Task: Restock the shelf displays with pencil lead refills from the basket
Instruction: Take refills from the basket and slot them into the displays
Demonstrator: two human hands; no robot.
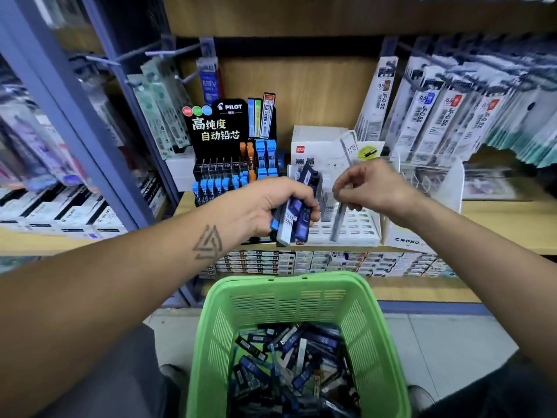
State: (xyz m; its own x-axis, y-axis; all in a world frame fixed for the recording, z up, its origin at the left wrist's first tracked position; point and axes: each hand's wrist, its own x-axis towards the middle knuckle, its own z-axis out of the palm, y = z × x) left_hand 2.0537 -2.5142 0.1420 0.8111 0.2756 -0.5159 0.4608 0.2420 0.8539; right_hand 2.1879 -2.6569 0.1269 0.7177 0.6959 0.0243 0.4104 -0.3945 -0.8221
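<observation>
My left hand (272, 203) grips a bunch of pencil lead refill cases (297, 212), dark blue, black and clear, in front of the shelf. My right hand (372, 187) pinches one slim clear refill case (338, 220) that hangs down over the white slotted display tray (358, 233). Another clear HB case (327, 209) stands in that tray. To the left stands the black Pilot lead display (223, 152) with blue and orange cases. Below, the green basket (297, 285) holds several more refill cases (295, 366).
Hanging packs of pen refills (452, 110) fill the pegs at right and more (159, 110) at left. A white Mono display box (410, 236) sits right of the tray. Small boxes (325, 262) line the shelf below. My shoes and grey floor flank the basket.
</observation>
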